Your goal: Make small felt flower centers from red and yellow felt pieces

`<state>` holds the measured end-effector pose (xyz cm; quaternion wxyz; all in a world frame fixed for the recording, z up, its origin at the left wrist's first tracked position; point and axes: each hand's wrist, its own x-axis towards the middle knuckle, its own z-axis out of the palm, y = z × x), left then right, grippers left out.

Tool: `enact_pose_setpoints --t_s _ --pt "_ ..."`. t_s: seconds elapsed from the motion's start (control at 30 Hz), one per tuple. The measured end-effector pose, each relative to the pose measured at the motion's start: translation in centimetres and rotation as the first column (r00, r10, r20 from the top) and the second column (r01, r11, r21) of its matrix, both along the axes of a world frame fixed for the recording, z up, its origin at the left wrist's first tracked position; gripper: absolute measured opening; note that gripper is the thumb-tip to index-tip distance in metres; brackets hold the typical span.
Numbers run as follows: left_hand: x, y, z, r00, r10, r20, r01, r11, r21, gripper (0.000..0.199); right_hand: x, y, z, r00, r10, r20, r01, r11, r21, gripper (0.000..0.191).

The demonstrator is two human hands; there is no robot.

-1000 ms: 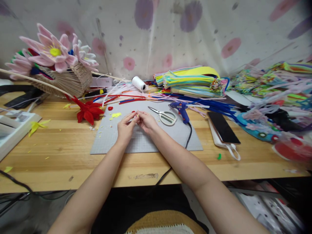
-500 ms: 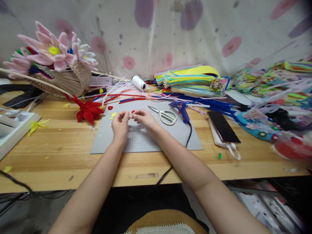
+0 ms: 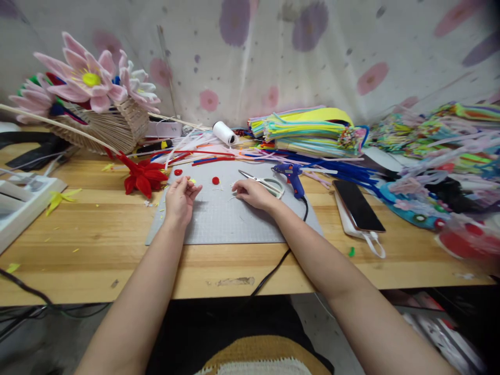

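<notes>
My left hand [image 3: 180,202] hovers over the left part of the grey cutting mat [image 3: 219,224], thumb and forefinger together and the other fingers loosely bent. A small yellow piece [image 3: 192,181] shows just beyond its fingertips; whether it is held I cannot tell. My right hand [image 3: 253,194] is low over the mat, its fingers curled downward beside thin white bits, and what they pinch is hidden. It partly covers the scissors [image 3: 269,186]. A small red disc [image 3: 215,180] lies between the hands, and another red disc [image 3: 178,172] sits beyond the left one.
A blue glue gun [image 3: 292,177] lies right of the scissors, its black cord [image 3: 273,269] running to the front edge. A red fuzzy flower [image 3: 142,176] is at left. Behind are a white thread spool [image 3: 224,133] and pipe cleaners [image 3: 304,127]. A phone [image 3: 357,205] lies right.
My hands have moved apart: the left slightly left, the right to the right toward the scissors. The red disc between them is now uncovered.
</notes>
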<state>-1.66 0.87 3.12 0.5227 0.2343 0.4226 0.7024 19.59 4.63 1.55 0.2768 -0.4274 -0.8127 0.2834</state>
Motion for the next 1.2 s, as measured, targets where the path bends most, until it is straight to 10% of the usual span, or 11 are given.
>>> enact_pose_setpoints --t_s 0.43,0.73,1.2 --pt "2.4 -1.5 -0.7 0.874 -0.363 -0.323 0.327 0.931 -0.161 0.037 -2.3 -0.9 3.8 0.926 0.197 -0.324 -0.291 0.917 -0.274 0.025" --pt "2.1 -1.6 -0.8 0.831 -0.407 -0.380 0.390 0.912 -0.125 0.074 -3.6 0.0 4.0 0.924 0.129 -0.359 -0.254 0.911 -0.326 0.030" --pt "2.4 -1.7 -0.6 0.820 -0.401 -0.407 0.385 0.914 -0.126 0.072 -4.1 0.6 3.2 0.921 0.120 -0.371 -0.254 0.907 -0.335 0.025"
